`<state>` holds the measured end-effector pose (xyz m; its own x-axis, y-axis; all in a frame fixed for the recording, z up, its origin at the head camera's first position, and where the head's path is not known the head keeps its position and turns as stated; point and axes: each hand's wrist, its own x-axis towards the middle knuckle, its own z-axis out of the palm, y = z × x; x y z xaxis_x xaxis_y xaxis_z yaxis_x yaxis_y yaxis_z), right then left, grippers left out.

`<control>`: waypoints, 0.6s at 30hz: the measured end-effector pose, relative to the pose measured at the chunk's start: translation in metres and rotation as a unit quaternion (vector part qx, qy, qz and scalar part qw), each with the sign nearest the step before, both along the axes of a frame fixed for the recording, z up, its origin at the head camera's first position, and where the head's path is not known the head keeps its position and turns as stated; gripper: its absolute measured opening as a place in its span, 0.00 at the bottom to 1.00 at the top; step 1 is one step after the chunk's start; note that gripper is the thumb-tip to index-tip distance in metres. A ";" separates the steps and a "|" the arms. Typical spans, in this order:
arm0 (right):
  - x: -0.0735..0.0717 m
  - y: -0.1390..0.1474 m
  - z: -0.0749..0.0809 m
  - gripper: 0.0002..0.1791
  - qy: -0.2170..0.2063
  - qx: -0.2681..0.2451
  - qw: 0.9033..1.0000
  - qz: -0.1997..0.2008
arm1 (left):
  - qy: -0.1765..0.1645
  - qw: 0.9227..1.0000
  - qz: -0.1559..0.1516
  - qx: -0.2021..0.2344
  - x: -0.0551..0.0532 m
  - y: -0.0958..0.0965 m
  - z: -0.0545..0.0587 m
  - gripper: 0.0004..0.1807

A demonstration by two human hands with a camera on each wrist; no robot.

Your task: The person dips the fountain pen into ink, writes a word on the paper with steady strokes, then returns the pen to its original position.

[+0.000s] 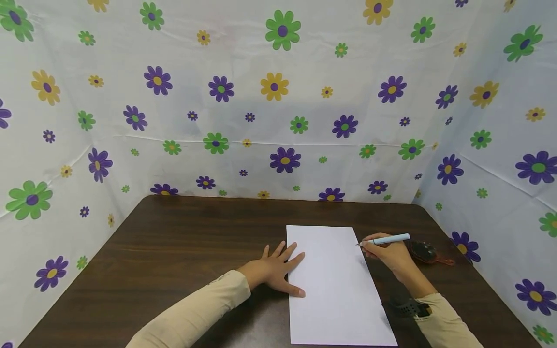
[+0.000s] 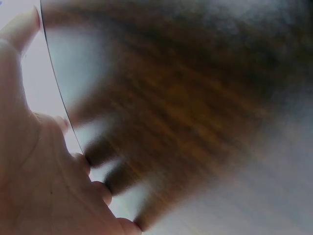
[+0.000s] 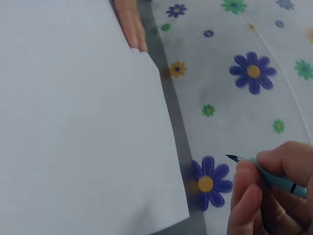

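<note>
A blank white sheet of paper [image 1: 330, 285] lies lengthwise before me on the dark wooden table [image 1: 196, 232]. My left hand [image 1: 275, 271] rests with spread fingers at the paper's left edge, its thumb and some fingertips over the sheet. In the left wrist view, the fingers [image 2: 100, 192] reach along that edge above the shiny table top. My right hand [image 1: 387, 252] pinches a light blue fountain pen [image 1: 391, 239] between thumb and fingers. The pen's dark pointed nib [image 3: 233, 157] is bare and points left, at the paper's upper right edge in the head view.
A dark, rounded, glossy object with a reddish-brown end [image 1: 424, 252] lies on the table behind my right hand. A black band [image 1: 409, 308] is around my right wrist. White cloth with printed flowers [image 1: 235, 166] hangs along the table's back and sides.
</note>
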<state>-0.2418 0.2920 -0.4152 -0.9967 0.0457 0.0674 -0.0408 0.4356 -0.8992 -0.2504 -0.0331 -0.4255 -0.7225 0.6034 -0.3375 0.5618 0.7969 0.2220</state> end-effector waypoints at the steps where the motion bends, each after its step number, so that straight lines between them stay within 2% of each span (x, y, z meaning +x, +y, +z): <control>1: -0.001 -0.005 -0.001 0.20 -0.001 0.006 1.000 0.008 | 0.000 1.000 0.000 0.000 0.001 0.000 0.001 0.54; 8: -0.008 -0.034 -0.010 0.15 -0.006 0.028 0.998 0.053 | 0.004 1.000 0.003 0.002 0.002 0.000 0.002 0.54; 14: -0.012 -0.055 -0.019 0.11 -0.007 0.029 0.998 0.058 | 0.009 1.000 0.004 0.000 0.002 0.001 0.001 0.54; 18: -0.014 -0.064 -0.023 0.09 0.003 0.050 0.997 0.062 | 0.012 1.000 0.005 -0.003 0.002 0.001 0.000 0.54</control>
<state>-0.2558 0.2277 -0.4384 -0.9938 -0.0856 0.0710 -0.1052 0.5150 -0.8507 -0.2487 -0.0318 -0.4256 -0.7361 0.5948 -0.3231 0.5599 0.8032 0.2034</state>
